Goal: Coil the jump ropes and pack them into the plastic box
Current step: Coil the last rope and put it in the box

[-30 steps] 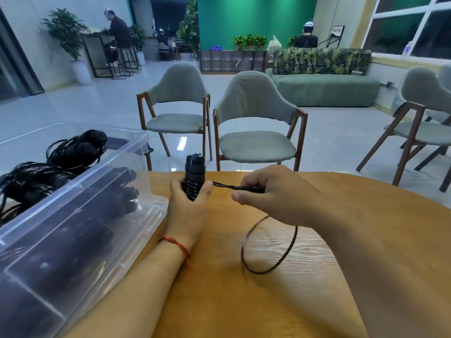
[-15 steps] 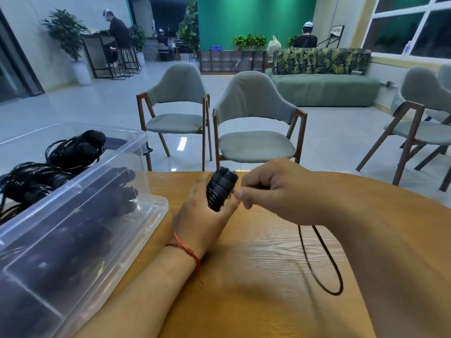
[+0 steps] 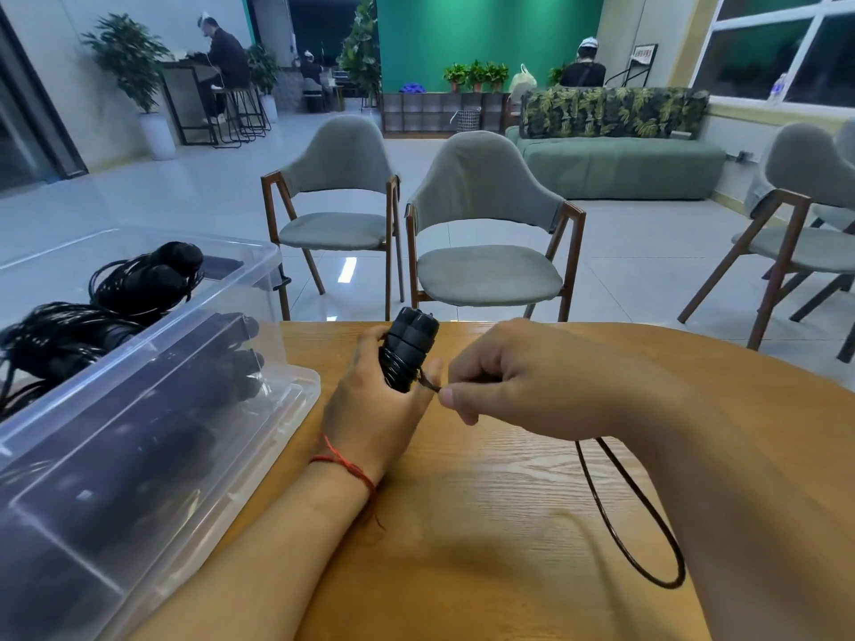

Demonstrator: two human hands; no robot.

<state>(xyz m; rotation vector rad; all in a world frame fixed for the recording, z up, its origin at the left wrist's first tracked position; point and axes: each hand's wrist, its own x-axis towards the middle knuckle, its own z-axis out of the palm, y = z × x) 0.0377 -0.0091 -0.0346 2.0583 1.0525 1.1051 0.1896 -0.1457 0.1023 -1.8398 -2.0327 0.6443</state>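
A clear plastic box (image 3: 217, 303) stands on the left side of the wooden desk (image 3: 462, 511), with its long wall running from the far edge toward the near left corner. Its top is open. Inside lie black jump ropes that are already coiled. One bundle (image 3: 152, 275) sits toward the far end, with loops of cord round its handles. A second bundle (image 3: 55, 335) lies against the left side and runs out of the picture. More dark shapes show through the box's front wall, but the plastic blurs them too much to count.

Just right of the box, near the far edge of the desk, the left hand (image 3: 370, 404) grips a pair of black handles (image 3: 409, 347). They are held together, nearly upright and tipped slightly right, with cord wound round their lower part. A red string bracelet (image 3: 344, 464) circles that wrist.

The right hand (image 3: 523, 381) pinches the cord between thumb and forefinger just beside the handles. From under that hand the loose cord (image 3: 647, 525) drops to the desk and forms a long loop toward the right side. The right forearm hides part of the loop.

Two grey chairs (image 3: 486, 233) stand beyond the far edge.
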